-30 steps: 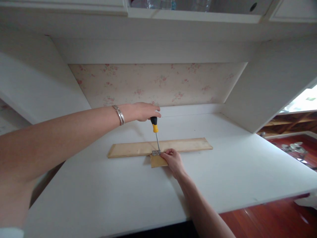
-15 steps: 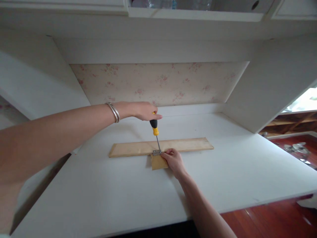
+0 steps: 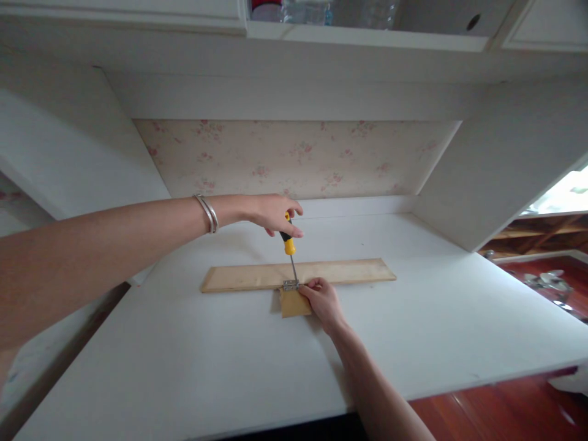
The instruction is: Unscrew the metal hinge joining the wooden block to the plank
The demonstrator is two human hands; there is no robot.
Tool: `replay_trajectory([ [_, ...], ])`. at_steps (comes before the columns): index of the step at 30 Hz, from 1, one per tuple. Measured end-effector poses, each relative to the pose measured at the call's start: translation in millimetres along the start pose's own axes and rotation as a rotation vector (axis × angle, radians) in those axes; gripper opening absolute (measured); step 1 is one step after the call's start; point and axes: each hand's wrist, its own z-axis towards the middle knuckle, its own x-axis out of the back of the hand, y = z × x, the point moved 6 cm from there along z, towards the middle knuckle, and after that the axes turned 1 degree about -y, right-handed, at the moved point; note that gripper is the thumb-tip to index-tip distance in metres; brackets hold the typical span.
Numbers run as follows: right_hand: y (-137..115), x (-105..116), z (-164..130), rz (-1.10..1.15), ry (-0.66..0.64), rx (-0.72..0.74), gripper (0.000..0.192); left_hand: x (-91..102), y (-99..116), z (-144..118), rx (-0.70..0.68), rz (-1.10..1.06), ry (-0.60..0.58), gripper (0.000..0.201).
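Note:
My left hand (image 3: 279, 215), a silver bangle on its wrist, holds a black-and-yellow screwdriver (image 3: 289, 246) by the handle, with the index finger and thumb spread about it. The steel shaft slants down to the right end of a small metal hinge (image 3: 291, 285). That hinge spans the front edge of a long wooden board (image 3: 248, 275) and a small wooden block (image 3: 294, 304). My right hand (image 3: 324, 301) pinches the block's upper right corner beside the hinge. The screwdriver tip is too small to make out, and so is any screw under it.
The board lies on a white countertop (image 3: 206, 361) between white side panels (image 3: 496, 147). Flowered wallpaper (image 3: 275, 153) covers the back. Overhead, an open cabinet shelf (image 3: 367, 37) holds clear plastic containers (image 3: 305, 12). Red wooden floor (image 3: 496, 407) shows at the lower right.
My left hand's fingers have loosened and spread around the screwdriver handle, and the hand sits slightly lower. My right hand stays at the block. The view has tipped up slightly.

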Motion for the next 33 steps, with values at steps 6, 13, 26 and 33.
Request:
replay_trajectory([
  [6,1.4,0.2,2.6,0.004,-0.002,0.007,0.026,-1.5,2.5,0.1,-0.022,0.032,-0.005,0.044],
  [13,3.6,-0.6,3.8,0.017,-0.009,0.007,0.028,-1.8,11.6,-1.7,-0.057,-0.049,-0.038,0.063],
  [26,9.1,3.2,7.0,0.023,-0.022,0.010,0.027,0.7,12.6,-4.1,-0.039,0.022,-0.059,0.053],
  [33,6.8,3.9,5.0,0.026,-0.024,0.007,0.027,1.9,6.8,-7.5,0.081,0.037,-0.072,0.056],
])
